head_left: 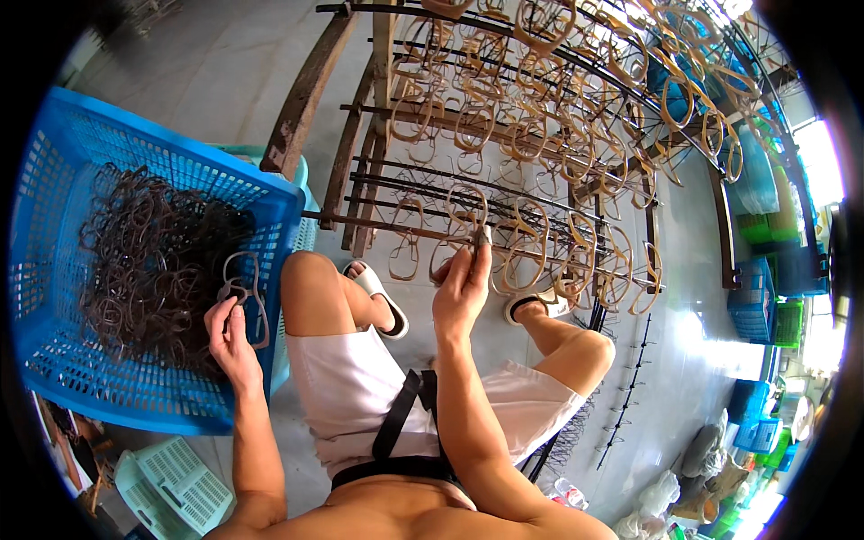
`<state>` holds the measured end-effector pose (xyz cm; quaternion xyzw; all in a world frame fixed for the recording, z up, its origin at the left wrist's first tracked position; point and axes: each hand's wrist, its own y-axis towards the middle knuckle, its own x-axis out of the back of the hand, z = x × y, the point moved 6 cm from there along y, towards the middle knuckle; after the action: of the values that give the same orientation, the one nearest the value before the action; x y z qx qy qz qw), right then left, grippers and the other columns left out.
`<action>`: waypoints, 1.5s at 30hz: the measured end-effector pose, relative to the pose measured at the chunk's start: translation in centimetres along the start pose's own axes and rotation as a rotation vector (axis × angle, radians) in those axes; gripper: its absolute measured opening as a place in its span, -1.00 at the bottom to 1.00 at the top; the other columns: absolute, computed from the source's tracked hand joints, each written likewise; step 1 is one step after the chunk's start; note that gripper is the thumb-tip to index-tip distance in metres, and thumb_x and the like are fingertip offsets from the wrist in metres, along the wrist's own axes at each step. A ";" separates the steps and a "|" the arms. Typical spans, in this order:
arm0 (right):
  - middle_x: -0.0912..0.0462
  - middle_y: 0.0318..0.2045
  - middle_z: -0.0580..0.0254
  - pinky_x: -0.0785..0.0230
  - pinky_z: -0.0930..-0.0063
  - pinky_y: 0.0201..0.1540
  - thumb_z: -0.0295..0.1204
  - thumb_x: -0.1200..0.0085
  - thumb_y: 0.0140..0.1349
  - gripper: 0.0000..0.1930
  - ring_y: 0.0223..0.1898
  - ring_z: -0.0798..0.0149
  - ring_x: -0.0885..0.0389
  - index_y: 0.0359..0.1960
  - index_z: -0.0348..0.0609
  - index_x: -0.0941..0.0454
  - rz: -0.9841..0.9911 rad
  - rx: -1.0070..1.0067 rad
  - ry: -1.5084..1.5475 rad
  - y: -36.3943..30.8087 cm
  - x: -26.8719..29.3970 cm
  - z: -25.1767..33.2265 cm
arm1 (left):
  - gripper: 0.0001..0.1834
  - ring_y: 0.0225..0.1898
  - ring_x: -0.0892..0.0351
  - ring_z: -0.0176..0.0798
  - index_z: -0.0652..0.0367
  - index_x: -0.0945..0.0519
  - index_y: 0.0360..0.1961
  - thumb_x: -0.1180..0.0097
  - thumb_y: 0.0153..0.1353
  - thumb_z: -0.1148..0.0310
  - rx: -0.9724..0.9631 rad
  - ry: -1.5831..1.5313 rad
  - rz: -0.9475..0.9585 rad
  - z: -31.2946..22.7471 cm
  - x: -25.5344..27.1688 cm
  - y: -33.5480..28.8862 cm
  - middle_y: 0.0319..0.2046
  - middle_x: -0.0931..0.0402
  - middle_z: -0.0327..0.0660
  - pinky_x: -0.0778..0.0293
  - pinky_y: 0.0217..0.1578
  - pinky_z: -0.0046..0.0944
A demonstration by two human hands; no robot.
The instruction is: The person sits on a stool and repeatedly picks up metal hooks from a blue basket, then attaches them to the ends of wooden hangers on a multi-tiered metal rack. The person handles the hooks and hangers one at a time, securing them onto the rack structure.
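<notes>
Pinched in the fingers of my left hand (234, 344) is a pale grey, translucent eyeglass frame (261, 308), held over the right side of a blue basket (180, 157). A tangled heap of dark brown eyeglass frames (148, 261) fills the middle of that basket. My right hand (463, 292) is raised at the near side of a rack, its thumb and fingers closed together. A dark, curved edge shows beside these fingers, but what they grip is too small to make out. Tan eyeglass frames (531, 252) hang in rows just beyond and around the right hand.
The rack's wooden post (306, 94) rises beside the basket, and thin dark rods (432, 175) run across it. A pale green basket (175, 486) lies at the lower left. Blue and green crates (760, 301) and plastic bags (661, 493) line the right side. My sandalled feet are under the rack.
</notes>
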<state>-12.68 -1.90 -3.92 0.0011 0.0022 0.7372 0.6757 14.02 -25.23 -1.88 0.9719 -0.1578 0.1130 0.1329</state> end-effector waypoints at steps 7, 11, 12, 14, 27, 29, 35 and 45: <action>-0.33 -0.16 -0.08 -0.13 0.16 -0.04 -0.55 -0.04 0.07 -0.48 -0.14 0.01 -0.29 0.10 -0.38 -0.19 0.409 0.562 -0.303 -10.0 -5.9 6.2 | -0.82 -0.04 -0.32 -0.25 0.22 -0.56 -0.19 -0.03 0.16 0.56 -0.197 0.033 0.056 -6.1 -3.3 -3.3 -0.06 -0.23 -0.12 -0.24 -0.03 -0.28; -0.50 -0.28 -0.07 -0.35 0.36 -0.16 -0.52 0.15 0.28 -0.62 -0.23 0.06 -0.52 0.12 -0.40 -0.21 0.522 0.300 0.017 -11.9 -9.5 5.4 | -0.79 -0.02 -0.29 -0.14 0.21 -0.54 -0.15 0.02 0.17 0.51 -0.361 0.025 0.110 -8.2 -5.2 -3.8 -0.06 -0.22 -0.06 -0.22 -0.01 -0.21; -0.54 -0.42 0.00 -0.40 0.41 -0.28 -0.52 0.18 0.29 -0.64 -0.38 0.12 -0.56 0.10 -0.41 -0.23 0.483 0.295 -0.036 -10.8 -9.0 6.0 | -0.78 -0.02 -0.29 -0.13 0.23 -0.52 -0.13 0.06 0.20 0.48 -0.368 0.011 0.144 -8.5 -5.4 -3.5 -0.06 -0.22 -0.05 -0.22 -0.01 -0.20; -0.39 -0.74 0.33 -0.10 0.66 -0.73 -0.55 0.33 0.34 -0.71 -0.78 0.53 -0.26 0.05 -0.41 -0.26 0.248 0.326 0.141 -8.4 -7.8 3.7 | -0.74 -0.02 -0.28 -0.13 0.29 -0.49 -0.10 0.15 0.25 0.43 -0.356 0.026 0.153 -8.1 -5.5 -2.8 -0.06 -0.22 -0.04 -0.22 0.01 -0.19; -0.32 -0.72 0.38 -0.17 0.65 -0.74 -0.38 0.26 0.38 -0.84 -0.77 0.55 -0.28 -0.24 -0.22 -0.29 -0.211 -0.012 0.136 -2.0 -7.9 0.6 | -0.72 -0.10 -0.32 -0.04 0.21 -0.53 -0.07 -0.04 0.17 0.43 -0.472 0.372 0.188 -6.3 -11.5 0.9 -0.14 -0.27 -0.01 -0.27 -0.04 -0.16; -0.30 -0.71 0.40 -0.11 0.67 -0.74 -0.39 0.25 0.38 -0.85 -0.77 0.57 -0.24 -0.26 -0.21 -0.29 -0.195 -0.032 0.186 -1.7 -8.1 0.1 | -0.73 -0.08 -0.32 -0.03 0.18 -0.54 -0.08 -0.06 0.18 0.41 -0.457 0.376 0.238 -6.8 -13.2 1.4 -0.14 -0.26 -0.02 -0.28 -0.02 -0.16; -0.29 -0.70 0.42 -0.14 0.70 -0.73 -0.40 0.27 0.38 -0.82 -0.75 0.60 -0.22 -0.15 -0.28 -0.28 -0.153 -0.041 0.391 -2.0 -8.8 0.2 | -0.75 -0.15 -0.43 0.03 0.14 -0.59 -0.19 -0.12 0.14 0.28 -0.336 0.479 0.381 -9.2 -15.8 1.8 -0.17 -0.35 0.00 -0.39 -0.16 -0.14; -0.32 -0.70 0.43 -0.10 0.66 -0.72 -0.43 0.22 0.37 -0.81 -0.72 0.61 -0.21 -0.12 -0.30 -0.33 -0.208 -0.036 0.209 -2.9 -9.5 0.1 | -0.77 -0.27 -0.51 0.00 0.15 -0.60 -0.29 -0.04 0.19 0.23 -0.327 0.322 0.347 -8.5 -16.0 2.0 -0.25 -0.41 -0.06 -0.43 -0.29 -0.16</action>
<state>-8.97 -11.09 -3.78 -0.0880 0.0595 0.6591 0.7445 -2.95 -20.10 2.37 0.8656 -0.3150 0.2602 0.2897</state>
